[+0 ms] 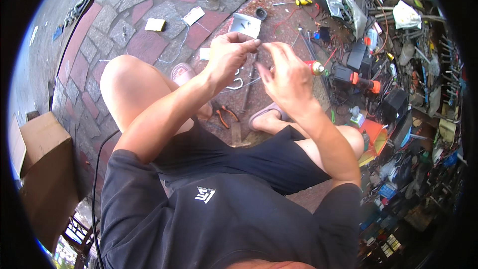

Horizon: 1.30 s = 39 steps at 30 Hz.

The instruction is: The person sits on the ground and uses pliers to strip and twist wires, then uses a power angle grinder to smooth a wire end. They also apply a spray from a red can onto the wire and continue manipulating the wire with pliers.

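My left hand [228,55] is raised in front of me, thumb and forefinger pinched together. Whether something small sits between those fingertips cannot be made out. Close beside it, my right hand [287,73] has its thumb and forefinger apart, with the fingertips slightly blurred. Just beyond both hands lies an open white box [244,25] with small dark pieces inside. Below the hands, a metal rod [248,91] and a looped white cable [236,83] rest on the ground. A red spray can [315,68] shows partly behind my right hand. Orange-handled pliers [224,117] lie between my feet.
To the right spreads a dense heap of tools and parts, including an orange-and-black power tool [362,83]. A yellow-handled screwdriver [303,2] and a black round cup [260,14] lie farther out. At left stand a cardboard box [46,145] and a black cable [94,194].
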### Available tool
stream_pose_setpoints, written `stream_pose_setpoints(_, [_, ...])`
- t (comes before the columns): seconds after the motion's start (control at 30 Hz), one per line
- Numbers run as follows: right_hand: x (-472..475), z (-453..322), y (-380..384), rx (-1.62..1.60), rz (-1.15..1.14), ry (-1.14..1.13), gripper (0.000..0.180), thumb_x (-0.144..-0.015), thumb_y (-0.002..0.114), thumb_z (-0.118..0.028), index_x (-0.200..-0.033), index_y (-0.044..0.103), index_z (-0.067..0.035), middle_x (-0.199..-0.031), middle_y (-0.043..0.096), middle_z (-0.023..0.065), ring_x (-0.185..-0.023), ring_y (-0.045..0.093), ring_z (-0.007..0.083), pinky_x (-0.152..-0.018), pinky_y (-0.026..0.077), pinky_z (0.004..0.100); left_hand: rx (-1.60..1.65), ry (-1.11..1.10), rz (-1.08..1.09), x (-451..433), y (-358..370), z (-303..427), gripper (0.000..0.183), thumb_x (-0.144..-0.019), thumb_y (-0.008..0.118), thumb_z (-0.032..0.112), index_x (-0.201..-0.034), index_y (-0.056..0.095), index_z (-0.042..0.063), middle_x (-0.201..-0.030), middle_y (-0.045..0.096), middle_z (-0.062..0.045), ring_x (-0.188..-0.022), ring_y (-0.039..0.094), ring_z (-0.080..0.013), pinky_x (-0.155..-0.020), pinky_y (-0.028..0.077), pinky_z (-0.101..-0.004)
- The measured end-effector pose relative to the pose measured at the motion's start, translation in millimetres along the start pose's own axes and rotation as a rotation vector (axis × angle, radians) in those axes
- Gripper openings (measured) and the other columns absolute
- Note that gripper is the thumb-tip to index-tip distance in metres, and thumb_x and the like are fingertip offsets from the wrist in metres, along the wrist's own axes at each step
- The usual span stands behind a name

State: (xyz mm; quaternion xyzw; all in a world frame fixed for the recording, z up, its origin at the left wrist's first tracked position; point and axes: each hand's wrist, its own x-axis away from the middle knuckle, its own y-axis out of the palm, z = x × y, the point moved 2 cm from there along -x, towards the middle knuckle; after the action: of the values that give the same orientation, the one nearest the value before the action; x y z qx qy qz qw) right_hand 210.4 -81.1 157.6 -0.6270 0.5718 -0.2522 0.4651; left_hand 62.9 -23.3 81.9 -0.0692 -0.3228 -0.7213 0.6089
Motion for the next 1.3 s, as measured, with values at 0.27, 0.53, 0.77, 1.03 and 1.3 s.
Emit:
stream_pose_setpoints(0.27, [0, -12, 50, -0.696, 0.027, 0.434, 0.026, -0.096, 0.071, -0.005, -0.119, 0.062, 0.004, -0.097, 0.077, 0.0129, -0.069, 0.072, 0.0158, -0.062, 0.057, 0.0305, 0.287, -0.122, -0.056, 22, -30, -2, 0.013, -0.094, 0.075, 0.009, -0.103, 0.070, 0.000, -0.081, 0.065, -0.001, -0.057, 0.047, -0.0040, -0.050, 0.030, -0.0211])
stream_pose_setpoints(0.53, [-9, -1, 38, -0.629, 0.005, 0.314, 0.010, -0.094, 0.072, -0.005, -0.102, 0.069, 0.000, -0.083, 0.076, 0.0117, -0.072, 0.075, 0.0182, -0.065, 0.057, 0.0324, 0.257, -0.064, -0.059, 22, -22, 10, 0.015, -0.093, 0.076, 0.009, -0.103, 0.071, -0.001, -0.076, 0.062, 0.001, -0.056, 0.044, -0.0049, -0.051, 0.029, -0.0227])
stream_pose_setpoints(0.77, [-1, 17, 28, -0.471, -0.025, 0.311, 0.007, -0.093, 0.073, -0.006, -0.096, 0.069, -0.001, -0.079, 0.075, 0.0132, -0.070, 0.075, 0.0226, -0.064, 0.056, 0.0336, 0.155, 0.257, 0.289, -11, -43, 50, 0.017, -0.095, 0.077, 0.011, -0.099, 0.068, -0.002, -0.071, 0.054, 0.003, -0.051, 0.038, -0.0038, -0.047, 0.025, -0.0226])
stream_pose_setpoints(1.03, [16, 79, 48, -0.603, -0.046, 0.566, 0.010, -0.096, 0.073, -0.010, -0.097, 0.070, -0.001, -0.079, 0.075, 0.0077, -0.069, 0.072, 0.0127, -0.063, 0.056, 0.0297, -0.213, 0.113, 0.161, -18, -38, 5, 0.020, -0.091, 0.083, 0.020, -0.088, 0.071, 0.004, -0.066, 0.057, 0.004, -0.051, 0.041, -0.0029, -0.045, 0.028, -0.0221])
stream_pose_setpoints(1.3, [14, 61, 43, -0.703, -0.014, 0.575, 0.009, -0.097, 0.073, -0.009, -0.101, 0.071, -0.001, -0.081, 0.075, 0.0065, -0.071, 0.072, 0.0105, -0.064, 0.056, 0.0273, -0.188, -0.071, -0.116, -5, -6, -8, 0.021, -0.088, 0.085, 0.015, -0.097, 0.072, 0.001, -0.082, 0.065, 0.000, -0.058, 0.048, -0.0032, -0.050, 0.035, -0.0208])
